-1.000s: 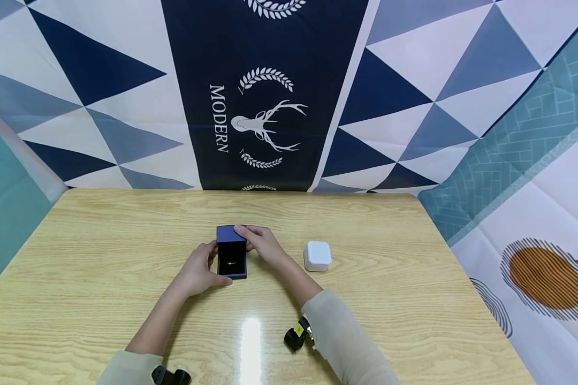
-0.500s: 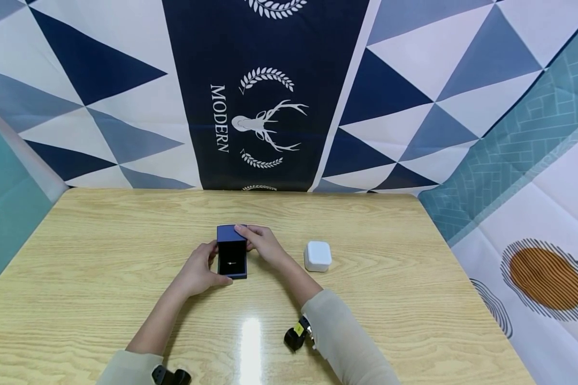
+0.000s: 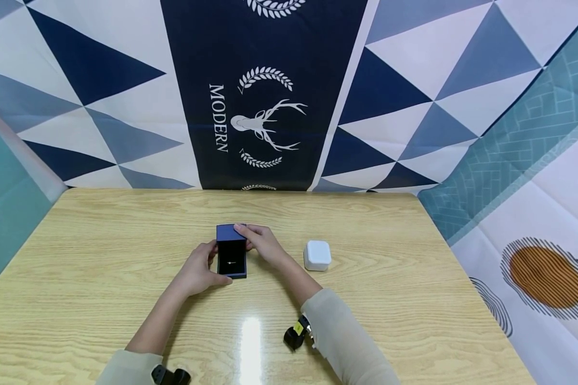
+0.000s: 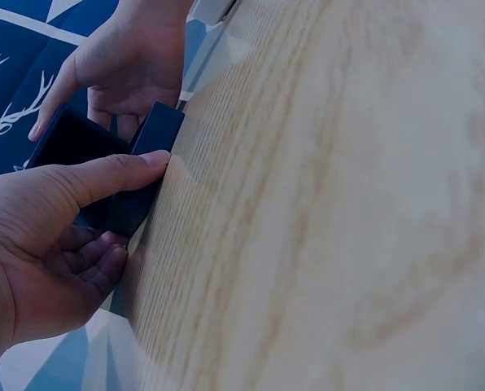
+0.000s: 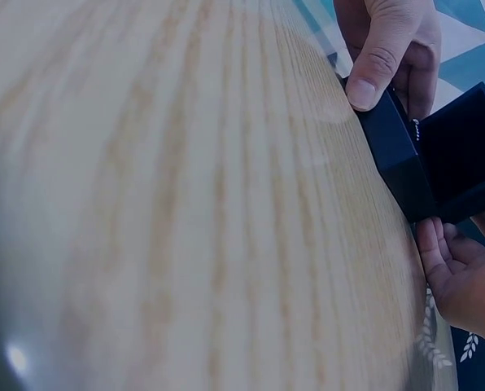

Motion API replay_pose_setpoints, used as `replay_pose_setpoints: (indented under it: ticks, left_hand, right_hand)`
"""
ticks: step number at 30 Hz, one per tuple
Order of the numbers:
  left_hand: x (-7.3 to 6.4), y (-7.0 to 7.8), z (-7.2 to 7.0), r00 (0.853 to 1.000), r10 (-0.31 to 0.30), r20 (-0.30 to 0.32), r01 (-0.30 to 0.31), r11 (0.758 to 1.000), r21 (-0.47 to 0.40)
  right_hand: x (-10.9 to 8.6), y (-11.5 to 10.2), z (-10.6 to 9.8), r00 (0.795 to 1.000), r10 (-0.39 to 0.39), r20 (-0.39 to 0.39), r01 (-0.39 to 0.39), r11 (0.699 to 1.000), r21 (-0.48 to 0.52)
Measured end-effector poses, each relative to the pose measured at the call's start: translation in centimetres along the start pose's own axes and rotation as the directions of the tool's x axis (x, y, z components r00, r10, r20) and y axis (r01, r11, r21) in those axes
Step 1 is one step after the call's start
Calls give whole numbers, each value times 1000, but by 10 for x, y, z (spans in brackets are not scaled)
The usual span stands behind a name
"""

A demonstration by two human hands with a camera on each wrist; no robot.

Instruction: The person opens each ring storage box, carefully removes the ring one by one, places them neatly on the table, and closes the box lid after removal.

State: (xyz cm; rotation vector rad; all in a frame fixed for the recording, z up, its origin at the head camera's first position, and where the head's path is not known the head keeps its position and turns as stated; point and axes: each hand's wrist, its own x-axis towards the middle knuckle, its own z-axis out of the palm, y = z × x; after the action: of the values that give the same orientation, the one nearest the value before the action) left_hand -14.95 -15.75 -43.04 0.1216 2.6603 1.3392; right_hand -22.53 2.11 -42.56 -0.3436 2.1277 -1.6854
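A dark blue ring box stands on the table with its lid raised; the black inside faces the person. In its lower half sits a small ring, also visible as a sparkling band in the right wrist view. My left hand grips the base from the left, thumb across the front and fingers curled at the side. From the right, my right hand holds the lid with the thumb on top, its other fingers beside the box. The far side of the box is hidden in the head view.
To the right of the box stands a small white rounded cube. The wooden table ends at a patterned cloth backdrop. A black wrist camera lies beneath the right forearm, and another is at the left cuff.
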Motion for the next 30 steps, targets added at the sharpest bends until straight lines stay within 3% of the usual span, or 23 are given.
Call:
replay_pose_setpoints:
  ticks: [21, 28, 30]
  left_hand:
    - [-1, 3, -1, 1000, -21, 14, 22, 999, -28]
    - [-2, 3, -1, 1000, -19, 12, 19, 999, -30]
    - [-2, 4, -1, 1000, -21, 13, 22, 999, -32]
  right_hand:
    - [0, -1, 0, 1000, 13, -6, -13, 1000, -4]
    - [-22, -34, 1, 1000, 20, 7, -20, 1000, -17]
    - [-22, -34, 1, 1000, 25, 2, -25, 999, -25]
